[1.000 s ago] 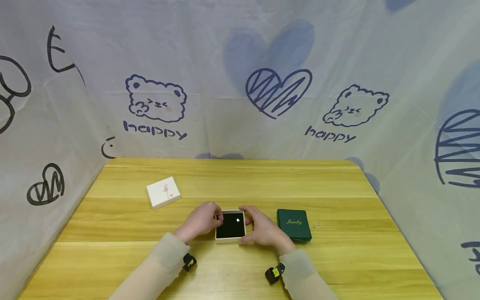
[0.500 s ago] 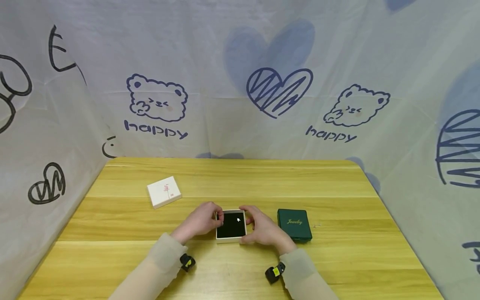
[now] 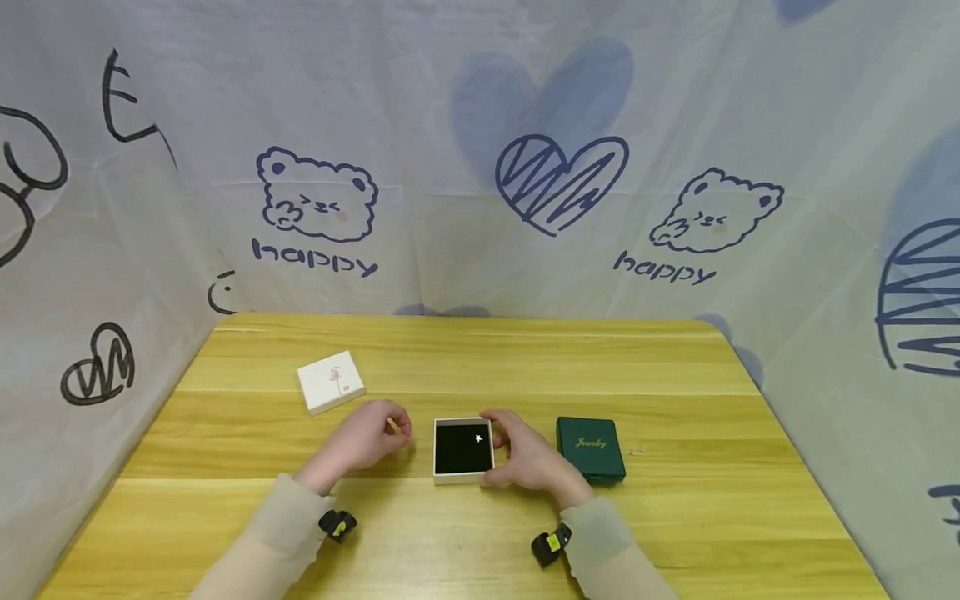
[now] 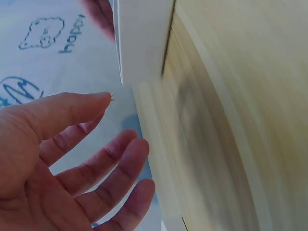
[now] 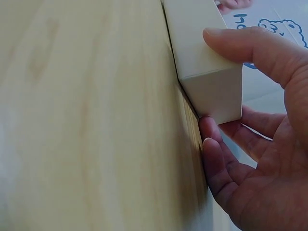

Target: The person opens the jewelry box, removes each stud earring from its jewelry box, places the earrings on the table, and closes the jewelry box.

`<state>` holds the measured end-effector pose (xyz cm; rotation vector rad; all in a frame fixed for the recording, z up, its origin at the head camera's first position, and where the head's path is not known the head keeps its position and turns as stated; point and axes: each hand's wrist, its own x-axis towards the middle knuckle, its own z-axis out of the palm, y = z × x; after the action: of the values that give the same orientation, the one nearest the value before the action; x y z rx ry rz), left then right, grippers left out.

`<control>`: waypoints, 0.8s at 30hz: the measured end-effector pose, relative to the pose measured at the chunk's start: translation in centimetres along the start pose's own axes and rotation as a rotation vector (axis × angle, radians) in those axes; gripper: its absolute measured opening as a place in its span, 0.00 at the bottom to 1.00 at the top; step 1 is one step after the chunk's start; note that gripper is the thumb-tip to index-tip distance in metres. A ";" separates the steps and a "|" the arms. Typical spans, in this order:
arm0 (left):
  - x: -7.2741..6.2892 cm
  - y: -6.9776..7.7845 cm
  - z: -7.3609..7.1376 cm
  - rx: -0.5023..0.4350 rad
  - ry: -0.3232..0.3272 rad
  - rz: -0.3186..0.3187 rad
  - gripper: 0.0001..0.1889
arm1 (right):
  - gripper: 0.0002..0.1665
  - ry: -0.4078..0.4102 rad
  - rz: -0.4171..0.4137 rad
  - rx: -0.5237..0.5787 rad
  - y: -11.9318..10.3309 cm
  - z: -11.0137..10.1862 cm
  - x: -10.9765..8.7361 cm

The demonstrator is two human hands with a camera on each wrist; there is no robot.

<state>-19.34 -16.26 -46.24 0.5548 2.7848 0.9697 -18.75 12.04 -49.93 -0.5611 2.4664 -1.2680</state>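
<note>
A small white box with a black pad stands open in mid-table. One white star stud sits at the pad's upper right. My right hand grips the box's right side, thumb on the near wall and fingers round the far corner; the right wrist view shows the thumb on the wall. My left hand is held apart, left of the box. Its thumb and index finger pinch a tiny earring, of which only pale points show; the other fingers are loosely bent.
A white lid with a pink flower lies at the back left. A green box lettered "Jewelry" stands right of my right hand. Tiny pieces lie beyond it. A printed cloth hangs behind the table.
My left hand has drawn back to the left from the box's left side, pinching the tiny earring. My right hand stays on the box, which has not visibly moved on the table.
</note>
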 end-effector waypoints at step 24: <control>-3.8 -6.0 -3.4 0.112 -0.007 -0.113 0.05 | 0.55 0.005 0.002 -0.012 -0.1 0.0 0.0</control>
<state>-18.49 -23.98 -47.31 0.4078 2.8426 0.7918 -18.75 12.04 -49.86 -0.5596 2.4798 -1.2562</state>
